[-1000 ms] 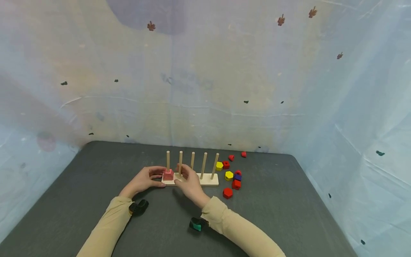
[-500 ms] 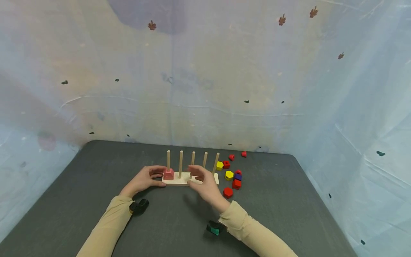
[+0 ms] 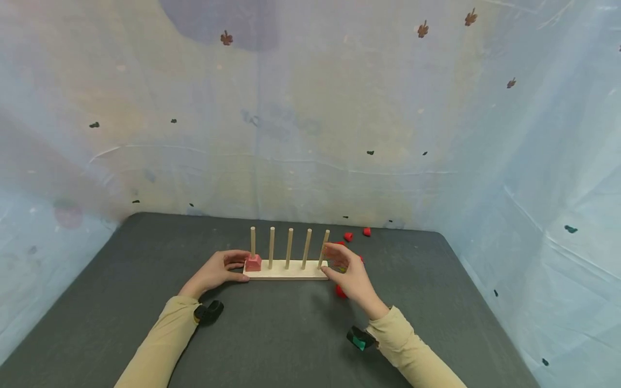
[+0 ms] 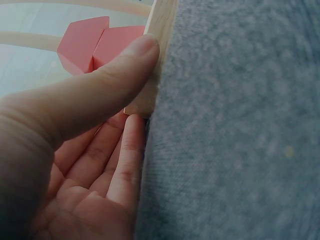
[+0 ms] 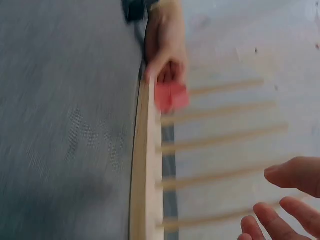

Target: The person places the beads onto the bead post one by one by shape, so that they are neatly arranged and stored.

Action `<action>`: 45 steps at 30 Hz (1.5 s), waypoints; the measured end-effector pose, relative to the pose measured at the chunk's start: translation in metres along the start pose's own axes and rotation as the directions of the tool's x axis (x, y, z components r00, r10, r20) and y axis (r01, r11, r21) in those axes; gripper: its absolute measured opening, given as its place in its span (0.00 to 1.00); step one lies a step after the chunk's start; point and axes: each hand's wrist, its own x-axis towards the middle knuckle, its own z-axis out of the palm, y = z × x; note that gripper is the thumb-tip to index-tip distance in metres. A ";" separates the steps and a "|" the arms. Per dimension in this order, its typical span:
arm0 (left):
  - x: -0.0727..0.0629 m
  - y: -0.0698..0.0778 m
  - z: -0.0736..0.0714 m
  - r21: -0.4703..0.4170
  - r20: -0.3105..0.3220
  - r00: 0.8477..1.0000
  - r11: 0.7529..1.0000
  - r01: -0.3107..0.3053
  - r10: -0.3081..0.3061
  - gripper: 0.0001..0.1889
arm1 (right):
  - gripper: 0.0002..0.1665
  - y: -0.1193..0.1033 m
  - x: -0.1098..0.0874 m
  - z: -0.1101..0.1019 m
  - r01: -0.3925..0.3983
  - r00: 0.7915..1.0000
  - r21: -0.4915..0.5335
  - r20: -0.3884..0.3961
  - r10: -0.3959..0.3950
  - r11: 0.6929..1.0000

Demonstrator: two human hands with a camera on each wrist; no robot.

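A wooden peg board [image 3: 296, 274] with several upright pegs lies on the dark table. Red blocks [image 3: 253, 263] sit around its leftmost peg; the left wrist view shows two angular red blocks [image 4: 80, 46] there. My left hand [image 3: 220, 270] grips the board's left end, thumb on the front side and fingers round the end. Beside the rightmost peg hovers my right hand [image 3: 350, 272], with fingers apart and nothing between them in the right wrist view, where the thumb [image 5: 297, 175] and fingertips show. It partly covers the loose blocks behind it.
Two small red blocks [image 3: 367, 231] lie farther back on the right. Another red block [image 3: 341, 291] shows beneath the right hand. A pale patterned sheet [image 3: 310, 134] hangs behind the table [image 3: 271, 339].
My right hand has moved right along the board, from the second peg to the rightmost one, and now covers several loose blocks. The left hand and the red blocks on the peg have stayed put.
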 end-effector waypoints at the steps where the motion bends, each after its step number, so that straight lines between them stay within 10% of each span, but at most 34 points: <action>1: -0.002 0.005 0.000 0.000 0.001 1.000 1.000 -0.005 0.005 0.38 | 0.29 0.004 0.000 -0.005 -0.009 1.000 -0.006 -0.007 0.008 1.000; 8: -0.015 0.034 -0.001 0.004 0.000 1.000 1.000 -0.009 0.009 0.35 | 0.27 0.032 -0.005 -0.032 -0.052 0.997 -0.035 0.049 0.054 0.998; 21: 0.001 -0.004 -0.001 -0.001 -0.016 1.000 1.000 -0.009 0.009 0.38 | 0.25 0.050 -0.010 -0.059 0.053 0.941 -0.228 0.337 0.028 0.972; 45: 0.000 -0.003 0.000 -0.007 -0.011 1.000 1.000 -0.021 0.020 0.38 | 0.18 0.051 -0.010 -0.056 0.194 0.889 -0.398 0.457 0.010 0.897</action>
